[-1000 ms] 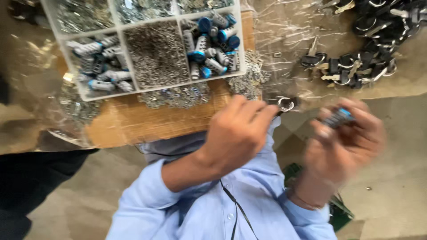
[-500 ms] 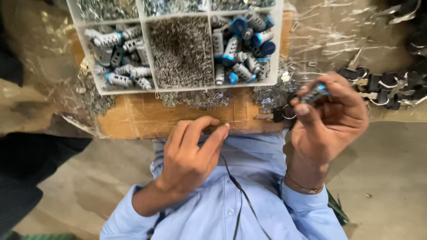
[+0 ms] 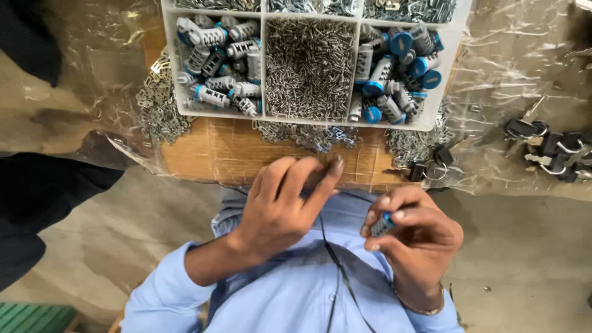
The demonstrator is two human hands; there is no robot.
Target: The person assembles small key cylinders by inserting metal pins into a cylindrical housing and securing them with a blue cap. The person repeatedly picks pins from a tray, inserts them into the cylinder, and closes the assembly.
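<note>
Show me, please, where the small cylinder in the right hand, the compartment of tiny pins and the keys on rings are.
small cylinder [image 3: 383, 223], head view, its blue-tipped end between the fingers.
compartment of tiny pins [image 3: 306, 68], head view, middle of the pile.
keys on rings [image 3: 549, 148], head view, a dark key head.

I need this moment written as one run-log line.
right hand: holds small blue-capped cylinder | left hand: fingers extended, empty, over cardboard | compartment tray: ahead
</note>
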